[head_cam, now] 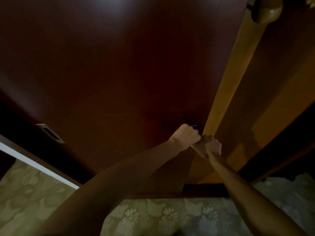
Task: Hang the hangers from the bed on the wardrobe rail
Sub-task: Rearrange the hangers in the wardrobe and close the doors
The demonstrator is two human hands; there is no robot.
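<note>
A dark brown wardrobe door (119, 74) fills most of the view. My left hand (185, 137) is curled at the door's right edge, beside a thin metal glint. Touching it, my right hand (210, 147) grips the same edge with its fingers hooked behind it. To the right of the edge the lighter wooden inside of the wardrobe (238, 99) shows through the gap. At the top right a rounded wooden piece (265, 11) hangs inside; I cannot tell whether it is a hanger. The rail is hidden, and no hangers are visible on the bed.
A floral bedspread (170, 217) covers the bed below my arms. A recessed metal handle (50, 133) sits in the door panel at the left. A white strip (34, 164) runs along the door's lower left edge. The scene is very dim.
</note>
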